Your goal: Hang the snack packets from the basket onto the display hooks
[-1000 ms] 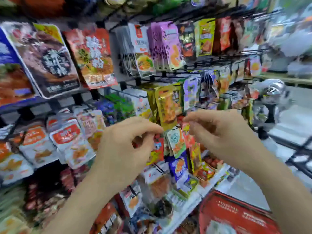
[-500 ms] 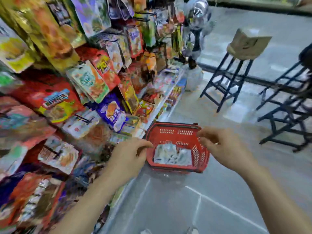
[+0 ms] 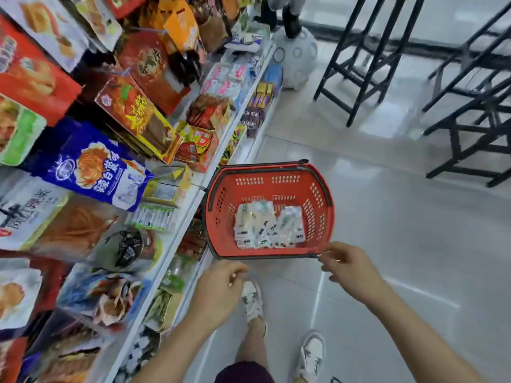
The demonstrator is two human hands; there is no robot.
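A red plastic basket (image 3: pixel 315 189) stands on the tiled floor beside the shelf foot. Several white and green snack packets (image 3: pixel 266 226) lie in its bottom. My left hand (image 3: pixel 218 288) hangs just short of the basket's near rim, fingers loosely curled and holding nothing. My right hand (image 3: pixel 349 268) is at the basket's near right corner, fingertips close to the rim, also holding nothing. Hanging snack packets (image 3: pixel 91 164) fill the display rack on the left; its hooks are hidden behind them.
White shelf edges (image 3: pixel 177 239) run diagonally along the left with boxed goods. Black metal stools (image 3: pixel 365 59) and frames (image 3: pixel 470 128) stand at the upper right. A round grey stand (image 3: pixel 298 59) sits at the shelf end. My white shoes (image 3: pixel 253 302) are below the basket.
My view has swung down from the hanging packets to the floor basket. Both hands, holding nothing, have dropped from the hooks to the basket's near rim.
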